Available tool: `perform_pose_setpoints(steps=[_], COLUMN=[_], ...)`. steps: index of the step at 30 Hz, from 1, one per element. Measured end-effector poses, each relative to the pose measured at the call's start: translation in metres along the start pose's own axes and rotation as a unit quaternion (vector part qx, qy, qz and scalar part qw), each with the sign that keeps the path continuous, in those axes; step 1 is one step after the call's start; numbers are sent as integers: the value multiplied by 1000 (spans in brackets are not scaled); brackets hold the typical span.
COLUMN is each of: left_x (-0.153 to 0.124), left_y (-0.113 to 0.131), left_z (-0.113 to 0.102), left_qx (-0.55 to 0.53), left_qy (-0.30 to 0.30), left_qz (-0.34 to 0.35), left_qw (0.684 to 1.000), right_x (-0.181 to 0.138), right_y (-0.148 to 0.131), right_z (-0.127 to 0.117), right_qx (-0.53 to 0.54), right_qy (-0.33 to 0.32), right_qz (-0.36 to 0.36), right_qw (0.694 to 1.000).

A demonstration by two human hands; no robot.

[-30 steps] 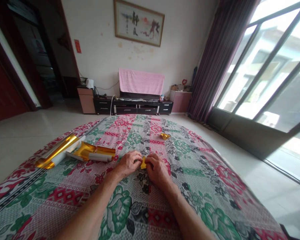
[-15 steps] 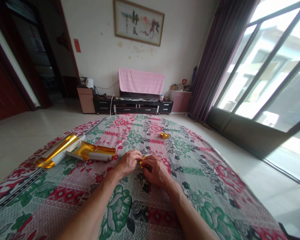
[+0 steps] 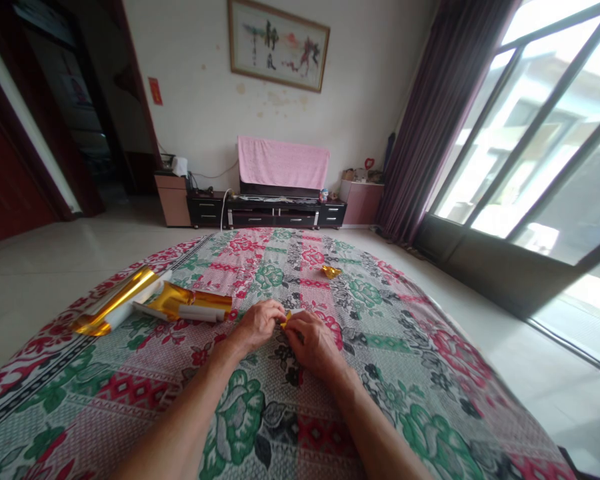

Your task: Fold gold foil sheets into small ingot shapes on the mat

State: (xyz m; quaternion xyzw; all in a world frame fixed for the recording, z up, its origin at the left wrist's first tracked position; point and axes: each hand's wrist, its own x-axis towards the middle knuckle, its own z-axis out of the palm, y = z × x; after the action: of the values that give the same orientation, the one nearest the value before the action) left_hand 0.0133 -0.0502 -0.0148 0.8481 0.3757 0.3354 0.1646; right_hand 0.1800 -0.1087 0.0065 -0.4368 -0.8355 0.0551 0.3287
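Note:
Between my fingertips is a small piece of gold paper [image 3: 286, 320], mostly covered by the hands. My left hand [image 3: 260, 325] pinches its left side, fingers closed. From the right, my right hand [image 3: 311, 340] grips the same piece with curled fingers. Both hands are low over the patterned cloth. Farther off, a folded gold paper ingot [image 3: 331, 272] sits by itself on the cloth. To the left lie curled gold paper sheets [image 3: 180, 301] with white undersides, next to a longer gold paper roll [image 3: 125, 300].
A red, green and grey floral cloth [image 3: 240, 413] covers the round table. Beyond it stands a low black TV cabinet [image 3: 275, 217], with a pink towel [image 3: 284, 161] draped over a screen. A purple curtain [image 3: 420, 120] and large window [image 3: 535, 133] are at right.
The hands stay in nearly the same place, still on the small gold paper piece. My right fingers have shifted slightly over it. The other gold papers have not moved.

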Motion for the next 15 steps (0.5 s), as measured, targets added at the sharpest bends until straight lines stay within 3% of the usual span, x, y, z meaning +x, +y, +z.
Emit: perform_pose_setpoints(steps=[15], left_x=[0], left_y=[1], left_z=[-1], left_qx=[1], left_qy=[-2], left_qz=[-4], left_qw=[1000], right_x=[2], right_y=[0], right_z=[8], right_qx=[-8], right_qy=[46], right_qz=[69], right_qw=[997])
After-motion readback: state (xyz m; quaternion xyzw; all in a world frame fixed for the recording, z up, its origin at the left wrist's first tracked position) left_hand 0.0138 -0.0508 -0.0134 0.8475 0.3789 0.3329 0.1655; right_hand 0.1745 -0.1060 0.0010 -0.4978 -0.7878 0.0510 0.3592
